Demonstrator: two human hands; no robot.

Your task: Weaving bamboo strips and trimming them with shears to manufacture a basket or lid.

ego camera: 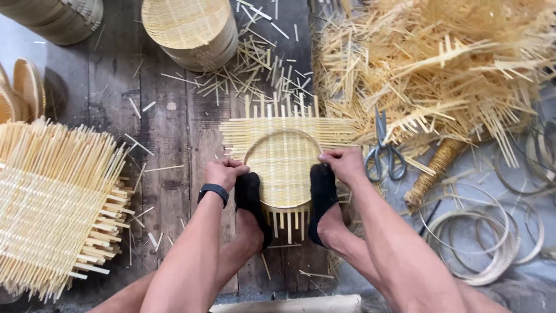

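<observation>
A person sits on a worn wooden floor (pixel 162 150) and works on a woven bamboo mat (pixel 284 156) that lies flat just in front of them. A thin round hoop (pixel 282 132) rests on the mat, and the loose ends of the strips stick out past it at the top and bottom.

The left hand (pixel 225 173) is closed on the hoop's left edge, fingers curled down over the rim and mat. The right hand (pixel 343 163) is closed the same way on the hoop's right edge. Both feet, in black socks (pixel 321 194), press on the mat just below the hands, one at each side of the hoop. A black watch (pixel 214 192) sits on the left wrist.

Scissors (pixel 382 152) lie just to the right of the mat, near the right hand, partly on a big heap of bamboo offcuts (pixel 440 69) that fills the upper right. A wrapped bundle of strip (pixel 431 174) lies below the heap, and coils of spare hoops (pixel 480 243) lie at the lower right.

On the left is a stack of unfinished woven mats (pixel 52 203) with ragged ends. A pile of finished round trays (pixel 188 29) stands at the top, with another pile (pixel 58 17) in the top left corner. Short cut strips (pixel 260 64) are scattered over the floor between the trays and the mat
</observation>
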